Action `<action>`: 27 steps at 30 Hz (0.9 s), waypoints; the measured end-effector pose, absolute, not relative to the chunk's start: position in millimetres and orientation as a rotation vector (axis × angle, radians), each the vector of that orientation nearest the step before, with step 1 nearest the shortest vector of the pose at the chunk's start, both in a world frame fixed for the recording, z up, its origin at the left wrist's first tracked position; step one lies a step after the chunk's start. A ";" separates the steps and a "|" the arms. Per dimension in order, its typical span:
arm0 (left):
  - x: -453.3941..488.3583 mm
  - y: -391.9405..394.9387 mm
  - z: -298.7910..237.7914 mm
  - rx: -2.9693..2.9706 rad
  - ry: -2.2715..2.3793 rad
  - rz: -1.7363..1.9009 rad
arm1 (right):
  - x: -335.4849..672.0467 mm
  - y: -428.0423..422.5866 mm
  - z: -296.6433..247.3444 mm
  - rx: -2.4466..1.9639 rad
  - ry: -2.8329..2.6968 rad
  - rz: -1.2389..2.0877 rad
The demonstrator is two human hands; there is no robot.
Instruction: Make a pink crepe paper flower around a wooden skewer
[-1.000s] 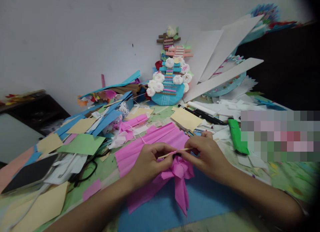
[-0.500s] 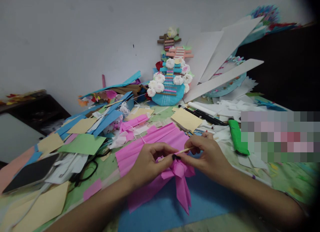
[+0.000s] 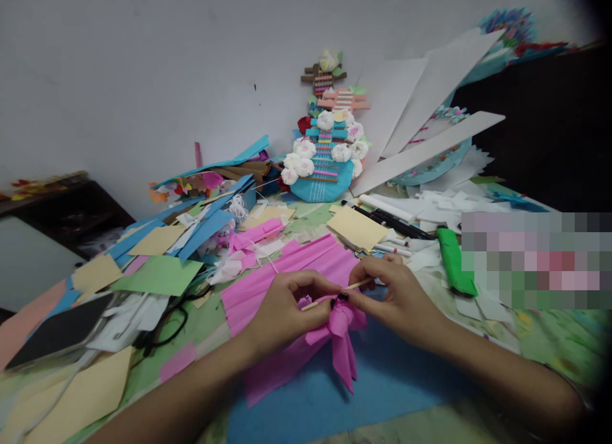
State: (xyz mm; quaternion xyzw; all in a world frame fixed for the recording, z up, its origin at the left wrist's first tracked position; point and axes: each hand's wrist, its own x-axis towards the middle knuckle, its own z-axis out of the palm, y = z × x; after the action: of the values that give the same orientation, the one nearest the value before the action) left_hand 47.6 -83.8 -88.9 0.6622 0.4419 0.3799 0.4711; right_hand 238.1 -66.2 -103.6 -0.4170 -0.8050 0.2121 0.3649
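Observation:
My left hand (image 3: 282,310) and my right hand (image 3: 392,294) meet over a gathered piece of pink crepe paper (image 3: 342,332) that hangs down in a tail. A thin wooden stick (image 3: 335,293) runs between the fingertips of both hands, and a small dark band sits at the paper's gathered top. Both hands are closed in a pinch on the stick and the paper. Under them lies a pleated pink crepe sheet (image 3: 296,265) on a blue sheet (image 3: 382,386).
Paper scraps in blue, green, tan and pink cover the table's left side (image 3: 157,275). Black scissors (image 3: 162,323) lie left of my forearm. A green tool (image 3: 452,262) and markers (image 3: 396,224) lie to the right. A blue craft piece with white flowers (image 3: 322,157) stands by the wall.
The pink paper's tail has drawn in and swung slightly left. My right hand has shifted a little left and up along the stick. My left hand stays in place.

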 end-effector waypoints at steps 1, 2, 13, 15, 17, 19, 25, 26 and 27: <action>47.2 -83.8 -88.8 1.612 1.066 0.932 | 238.2 -66.0 -103.3 -1.079 -2.069 0.558; 46.7 -84.0 -88.8 1.601 1.047 0.932 | 238.4 -65.9 -102.9 -1.084 -2.064 0.574; 40.9 -81.0 -91.0 1.451 0.943 0.897 | 241.0 -64.9 -97.4 -1.043 -2.036 0.684; 41.6 -80.5 -88.8 1.471 0.966 0.838 | 241.5 -64.8 -97.0 -1.038 -2.048 0.671; 41.8 -80.7 -86.4 1.520 0.977 0.804 | 241.9 -65.0 -96.7 -1.033 -2.059 0.659; 41.6 -81.1 -84.6 1.547 0.972 0.795 | 242.1 -65.1 -96.5 -1.025 -2.070 0.645; 41.5 -80.9 -83.6 1.514 0.939 0.814 | 242.4 -64.6 -96.4 -1.028 -2.087 0.604; 41.8 -80.7 -83.7 1.531 0.953 0.812 | 242.4 -64.4 -96.8 -1.027 -2.096 0.583; 42.1 -80.5 -83.8 1.547 0.972 0.808 | 242.6 -64.3 -97.4 -1.024 -2.110 0.550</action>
State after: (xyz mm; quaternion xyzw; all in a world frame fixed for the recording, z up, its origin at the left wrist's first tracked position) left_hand 42.1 -80.5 -83.8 0.6512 0.4091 0.3402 0.5411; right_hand 242.6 -64.3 -97.4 -0.3967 -0.8178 0.2132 0.3582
